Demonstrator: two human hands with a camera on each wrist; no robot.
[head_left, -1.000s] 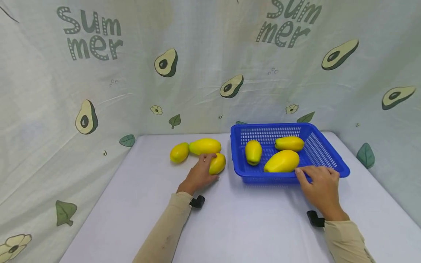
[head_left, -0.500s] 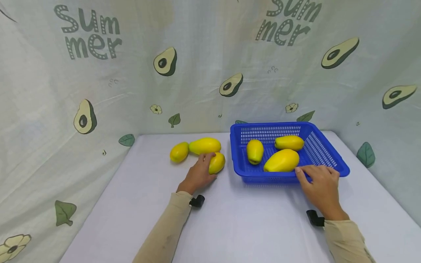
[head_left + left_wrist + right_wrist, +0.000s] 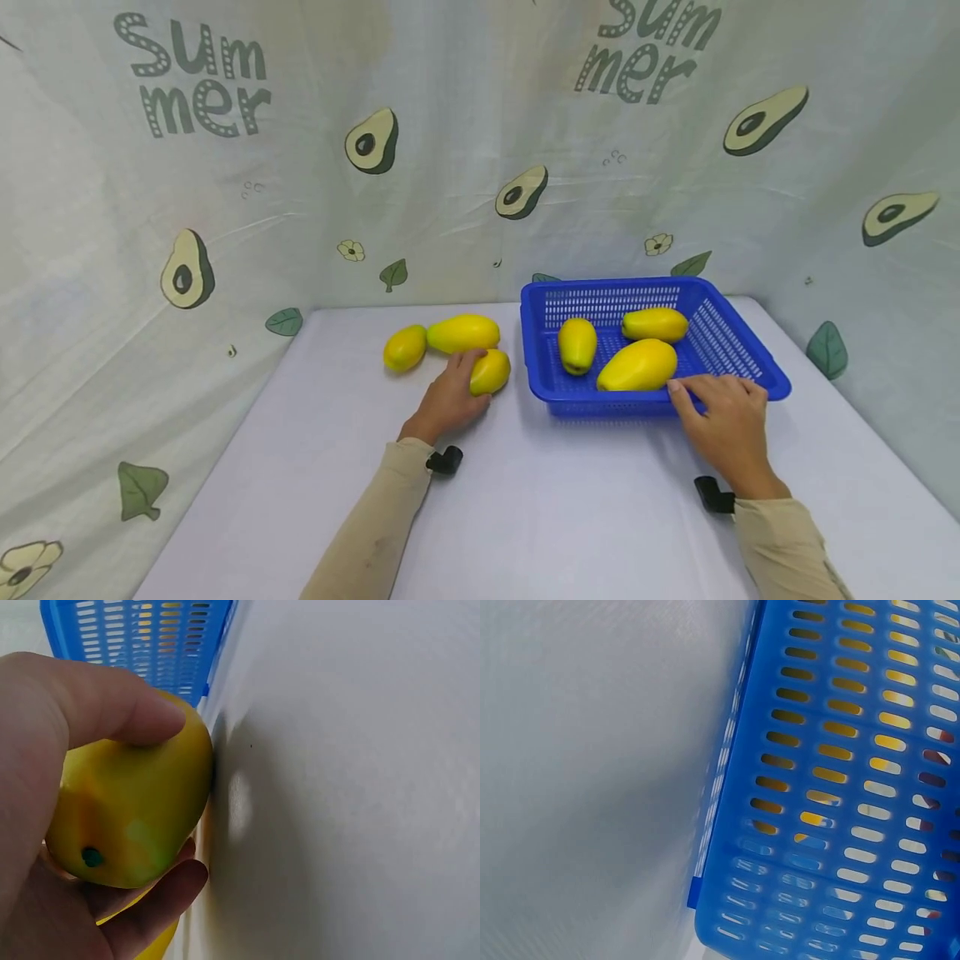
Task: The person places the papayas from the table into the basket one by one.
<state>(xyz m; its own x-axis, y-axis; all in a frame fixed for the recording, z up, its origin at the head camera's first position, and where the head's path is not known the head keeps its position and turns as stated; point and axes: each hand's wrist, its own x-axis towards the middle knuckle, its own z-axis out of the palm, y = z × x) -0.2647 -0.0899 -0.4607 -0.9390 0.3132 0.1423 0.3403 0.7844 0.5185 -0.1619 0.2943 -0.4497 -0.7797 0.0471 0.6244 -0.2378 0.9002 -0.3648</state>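
My left hand [image 3: 450,400] grips a yellow mango [image 3: 139,799] on the table, left of the blue plastic basket [image 3: 750,354]. In the left wrist view the thumb lies over the mango, fingers curve beneath it, and a small green stem spot shows. Behind it lie a longer yellow papaya [image 3: 465,332] and another smaller mango-like fruit [image 3: 405,348]. My right hand [image 3: 726,425] holds the basket's front rim near its right corner. The right wrist view shows the basket's slotted wall [image 3: 817,787] but not the hand.
Inside the basket lie three yellow papaya-like fruits: one upright-lying fruit [image 3: 577,346] at left, a small one [image 3: 655,325] at the back, and a large one [image 3: 639,365] in front. A printed cloth [image 3: 450,167] hangs behind the white table [image 3: 555,517].
The whole head view shifts slightly left. The left fruit in the basket has rolled a little to the right since a second ago. Both hands keep their places.
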